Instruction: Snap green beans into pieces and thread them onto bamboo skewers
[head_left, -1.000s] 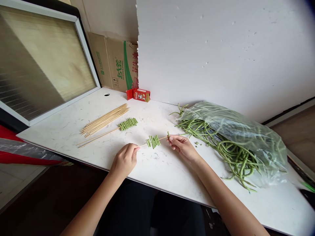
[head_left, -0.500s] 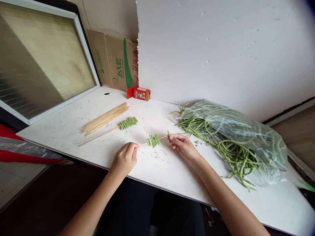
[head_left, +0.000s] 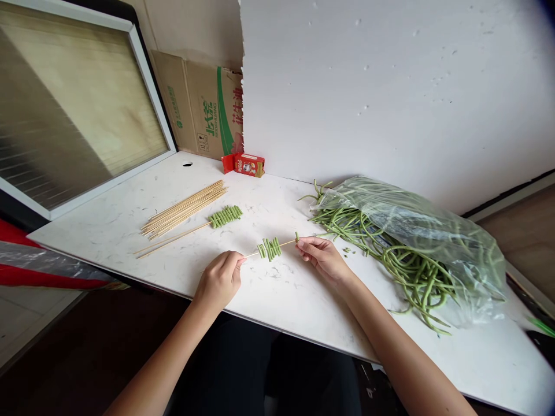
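Note:
My left hand [head_left: 220,278] pinches one end of a thin wooden skewer [head_left: 288,243] above the white table. Several short green bean pieces [head_left: 269,248] are threaded crosswise on the middle of it. At the skewer's other end, my right hand [head_left: 323,257] is closed on a short bean piece [head_left: 297,236], which stands at the tip. Beyond my left hand lies a filled skewer of bean pieces [head_left: 226,216], packed side by side. A bundle of bare skewers [head_left: 184,209] rests behind it.
Long green beans [head_left: 418,271] spill from a clear plastic bag [head_left: 472,248] on the right of the white table [head_left: 277,306]. Bean scraps [head_left: 348,252] lie near my right hand. A small red box [head_left: 250,165] and a cardboard carton [head_left: 202,110] are at the back.

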The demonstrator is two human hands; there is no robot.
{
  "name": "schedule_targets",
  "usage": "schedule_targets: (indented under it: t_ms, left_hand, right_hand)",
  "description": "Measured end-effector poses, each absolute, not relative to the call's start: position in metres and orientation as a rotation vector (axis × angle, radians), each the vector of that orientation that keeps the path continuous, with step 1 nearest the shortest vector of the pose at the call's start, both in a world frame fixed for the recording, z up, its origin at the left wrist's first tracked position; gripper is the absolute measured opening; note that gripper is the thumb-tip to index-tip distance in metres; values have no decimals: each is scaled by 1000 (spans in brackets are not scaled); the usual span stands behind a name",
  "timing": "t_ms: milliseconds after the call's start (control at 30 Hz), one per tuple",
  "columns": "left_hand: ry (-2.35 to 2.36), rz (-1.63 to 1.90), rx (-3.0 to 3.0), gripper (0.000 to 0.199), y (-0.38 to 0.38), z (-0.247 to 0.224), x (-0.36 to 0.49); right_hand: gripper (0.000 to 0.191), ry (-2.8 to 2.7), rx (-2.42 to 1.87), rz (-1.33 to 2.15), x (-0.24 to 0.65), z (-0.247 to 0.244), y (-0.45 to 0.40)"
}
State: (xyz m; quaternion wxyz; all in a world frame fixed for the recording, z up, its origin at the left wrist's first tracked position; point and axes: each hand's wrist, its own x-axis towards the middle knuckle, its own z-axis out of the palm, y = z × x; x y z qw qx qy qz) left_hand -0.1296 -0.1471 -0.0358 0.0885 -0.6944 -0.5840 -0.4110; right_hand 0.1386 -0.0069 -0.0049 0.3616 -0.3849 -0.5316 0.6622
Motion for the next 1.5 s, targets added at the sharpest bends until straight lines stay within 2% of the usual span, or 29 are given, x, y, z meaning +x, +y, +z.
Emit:
schedule_targets:
  t_ms: [567, 1500]
  left_hand:
    - [-1708, -1191, -2084, 23, -147, -36, -131]
    - [-1646, -1237, -2126, 24, -148, -36, -130]
  right_hand:
    - [30, -1397, -1015, 1709, 135, -4, -7]
    - [31, -1399, -974, 1652, 130, -12, -12]
